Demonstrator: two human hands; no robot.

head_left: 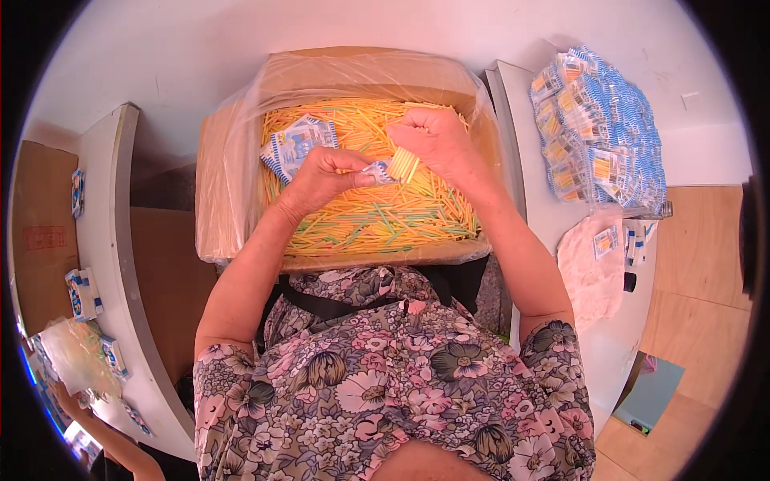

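Note:
A cardboard box [241, 160] lined with clear plastic sits in front of me, full of loose yellow and green straws [385, 216]. My right hand [433, 140] pinches a small bundle of yellow straws [403, 164] above the box. My left hand [321, 180] holds a small blue-and-white packet [377, 172] whose mouth meets the bundle's end. Several empty blue-and-white packets [295, 146] lie on the straws at the box's back left.
A heap of filled blue-and-white packets [597, 128] lies on the white table [529, 200] to my right, with a white cloth [589, 268] below it. A white table [104, 240] on my left carries a few packets. Another person's hand [68, 397] shows at lower left.

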